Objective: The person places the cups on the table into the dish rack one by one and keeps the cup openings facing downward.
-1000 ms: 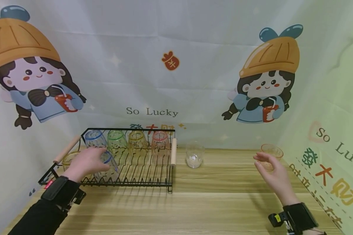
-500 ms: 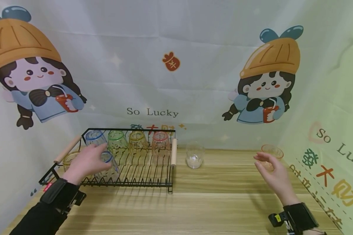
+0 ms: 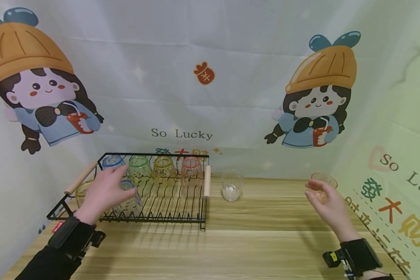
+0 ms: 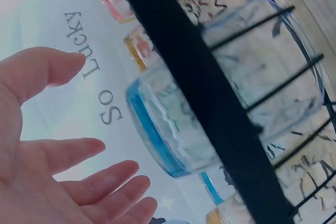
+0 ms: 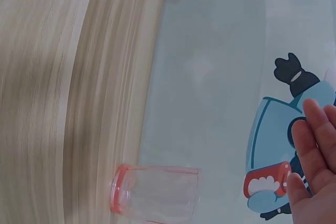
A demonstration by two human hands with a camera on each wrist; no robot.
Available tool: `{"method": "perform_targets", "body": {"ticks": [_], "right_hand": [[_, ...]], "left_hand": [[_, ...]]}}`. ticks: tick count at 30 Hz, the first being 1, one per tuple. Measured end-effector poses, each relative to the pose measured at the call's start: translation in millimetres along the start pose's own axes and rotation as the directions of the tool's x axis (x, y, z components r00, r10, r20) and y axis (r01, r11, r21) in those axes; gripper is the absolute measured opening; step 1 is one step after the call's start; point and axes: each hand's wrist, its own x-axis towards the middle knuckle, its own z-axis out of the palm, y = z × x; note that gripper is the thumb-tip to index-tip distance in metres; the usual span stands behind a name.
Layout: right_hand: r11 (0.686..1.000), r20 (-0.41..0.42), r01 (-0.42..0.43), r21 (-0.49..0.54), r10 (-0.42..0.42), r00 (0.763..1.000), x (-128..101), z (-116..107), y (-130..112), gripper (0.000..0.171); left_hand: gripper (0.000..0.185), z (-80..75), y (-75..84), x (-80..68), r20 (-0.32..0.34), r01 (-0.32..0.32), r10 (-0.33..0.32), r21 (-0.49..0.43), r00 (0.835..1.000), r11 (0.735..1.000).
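Note:
My left hand (image 3: 106, 190) hovers over the left part of a black wire rack (image 3: 154, 220), thumb and fingers spread. Just beyond them, an upside-down blue-rimmed glass (image 3: 133, 206) stands in the front row; in the left wrist view a gap shows between the fingers and that blue-rimmed glass (image 4: 157, 127). Partly hidden behind the hand are a yellow-rimmed glass (image 3: 81, 192) and a back-row blue glass (image 3: 113, 161). On the right, my right hand (image 3: 330, 206) is held up with relaxed fingers, overlapping an upright red-rimmed glass (image 3: 330, 182). Its palm holds nothing in the right wrist view.
Green (image 3: 140, 171), yellow (image 3: 164, 171) and red (image 3: 191, 173) glasses stand upside down along the rack's back row. A clear glass (image 3: 232, 190) is on the wooden table (image 3: 248, 249), right of the rack's wooden handle (image 3: 207, 181). A printed cloth (image 3: 245, 97) hangs behind.
My left hand has risen slightly and shifted a little right, away from the front blue glass. My right hand has drifted slightly right. The glasses stay in place.

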Motion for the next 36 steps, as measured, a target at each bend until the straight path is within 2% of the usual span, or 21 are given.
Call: {"method": "perform_targets", "body": {"ticks": [4, 8, 12, 18, 21, 29, 36], "right_hand": [[0.999, 0.027, -0.030, -0.024, 0.031, 0.999, 2, -3, 0, 0.038], [0.993, 0.070, -0.051, -0.110, 0.059, 0.996, 4, -8, -6, 0.040], [0.988, 0.077, -0.054, -0.146, 0.065, 0.995, 5, -11, -3, 0.041], [0.975, 0.049, -0.026, -0.219, 0.038, 0.998, 6, -12, 6, 0.041], [0.972, 0.048, -0.018, -0.234, 0.030, 0.998, 5, -12, 10, 0.041], [0.962, 0.031, -0.021, -0.273, 0.031, 0.999, 3, -10, 16, 0.041], [0.952, 0.015, -0.018, -0.305, 0.024, 1.000, 3, -10, 22, 0.039]], "left_hand": [[0.077, 2.6, 5.8, -3.1, -0.078, -0.048, 0.050, 0.019, 0.996, 0.999], [0.076, 7.0, 10.1, -6.1, -0.129, -0.084, 0.087, 0.023, 0.988, 0.996], [0.073, 8.6, 13.7, -9.5, -0.148, -0.101, 0.098, -0.011, 0.984, 0.995], [0.074, 10.1, 19.7, -16.6, -0.158, -0.094, 0.077, -0.101, 0.984, 0.990], [0.076, 11.7, 22.5, -18.6, -0.180, -0.094, 0.074, -0.106, 0.981, 0.990], [0.076, 21.8, 28.8, -19.1, -0.278, -0.138, 0.113, -0.072, 0.954, 0.988], [0.076, 29.3, 39.3, -15.2, -0.259, -0.154, 0.115, -0.136, 0.959, 0.979]]}}
